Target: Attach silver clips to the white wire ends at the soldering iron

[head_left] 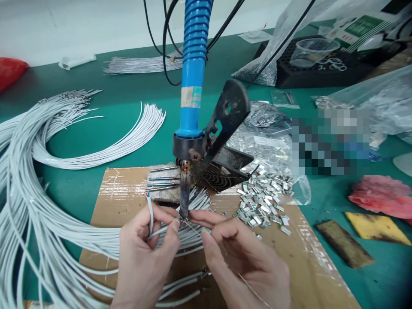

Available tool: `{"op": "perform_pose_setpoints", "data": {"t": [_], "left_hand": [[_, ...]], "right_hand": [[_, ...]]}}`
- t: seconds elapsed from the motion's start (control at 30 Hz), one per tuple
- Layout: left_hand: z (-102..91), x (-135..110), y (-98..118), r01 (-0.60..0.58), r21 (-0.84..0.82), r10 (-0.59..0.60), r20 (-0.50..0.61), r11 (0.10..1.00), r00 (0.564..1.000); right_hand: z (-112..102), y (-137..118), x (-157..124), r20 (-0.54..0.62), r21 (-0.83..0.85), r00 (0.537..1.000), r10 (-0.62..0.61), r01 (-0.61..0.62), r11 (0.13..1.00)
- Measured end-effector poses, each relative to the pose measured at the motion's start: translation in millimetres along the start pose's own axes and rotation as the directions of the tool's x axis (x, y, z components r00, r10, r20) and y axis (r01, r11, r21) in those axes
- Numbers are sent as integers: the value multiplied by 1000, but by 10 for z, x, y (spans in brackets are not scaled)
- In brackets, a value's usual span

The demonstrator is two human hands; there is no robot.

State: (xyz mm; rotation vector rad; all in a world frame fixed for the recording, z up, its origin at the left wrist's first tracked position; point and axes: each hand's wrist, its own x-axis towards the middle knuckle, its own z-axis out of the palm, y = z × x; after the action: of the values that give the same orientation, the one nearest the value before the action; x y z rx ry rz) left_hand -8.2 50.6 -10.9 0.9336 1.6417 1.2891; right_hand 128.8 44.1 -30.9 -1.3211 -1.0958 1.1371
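A blue-handled soldering iron stands tip down in a black clamp, its tip between my two hands. My left hand is closed in a pinch on a white cable, whose stripped end with coloured wires sticks up by the fingers. The fingertips reach the iron's tip, and the small part there is mostly hidden. My right hand pinches a thin solder wire that runs to the tip and trails out below the palm. White cables lie under both hands.
Small metal connectors lie scattered on the cardboard at right. A thick bundle of white cables curves along the left. A yellow sponge and a brown scorched pad lie at far right. Plastic bags sit behind the clamp.
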Motion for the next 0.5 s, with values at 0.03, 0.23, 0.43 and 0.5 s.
{"op": "perform_pose_setpoints", "data": {"t": [0.03,0.23,0.43,0.5], "left_hand": [[-7,0,-5,-3,4,3,17,1000,1000],[34,-28,32,9,-2,-9,-13,1000,1000],[129,-58,90,58,-29,-60,-77,998,995],[126,-59,92,57,-28,-59,-78,998,995]], "right_hand": [[0,-5,2,1,3,1000,2,-2,1000],[-2,-31,7,0,30,1000,6,-6,1000],[4,-40,6,-28,-4,999,19,-19,1000],[6,-46,8,-32,-10,999,8,-8,1000]]}}
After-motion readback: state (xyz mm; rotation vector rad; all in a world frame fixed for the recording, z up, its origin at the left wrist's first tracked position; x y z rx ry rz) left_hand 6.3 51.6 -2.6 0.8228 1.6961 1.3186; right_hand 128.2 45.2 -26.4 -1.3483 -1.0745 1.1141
